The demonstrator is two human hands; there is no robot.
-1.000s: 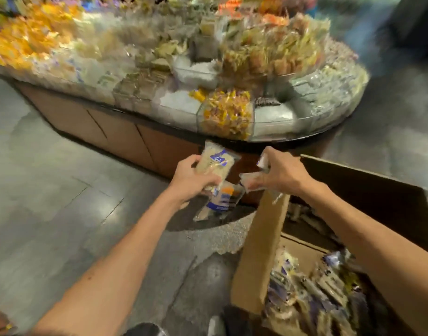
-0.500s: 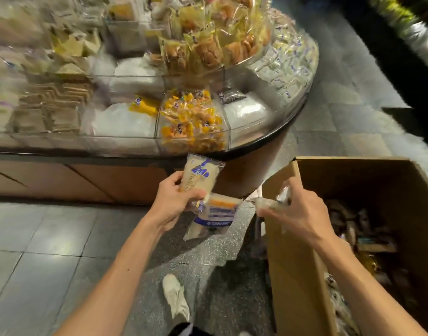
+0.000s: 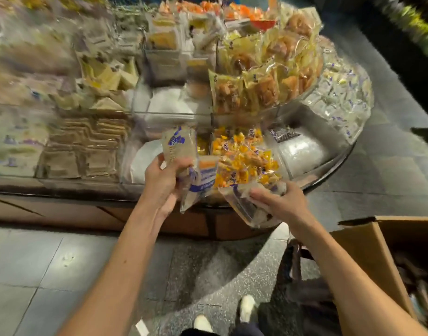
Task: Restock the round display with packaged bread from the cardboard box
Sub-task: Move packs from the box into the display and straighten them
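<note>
While half a second ago both hands hung low beside the cardboard box point(image 3: 368, 253), they have now risen to the round display point(image 3: 324, 175), so placing looks imminent. Display: tiered clear compartments of wrapped bakery goods, filling 10 to 2 o'clock. Box: open, on the floor at 4 o'clock. Floor point(image 3: 38, 275): grey tile, dim aisle beyond. Left hand point(image 3: 163, 183): closed around two bread packets point(image 3: 184, 163), blue-printed. Right hand point(image 3: 278, 204): gripping one clear bread packet point(image 3: 247, 207) at the rim, below the yellow-wrapped snacks point(image 3: 244, 163).
</note>
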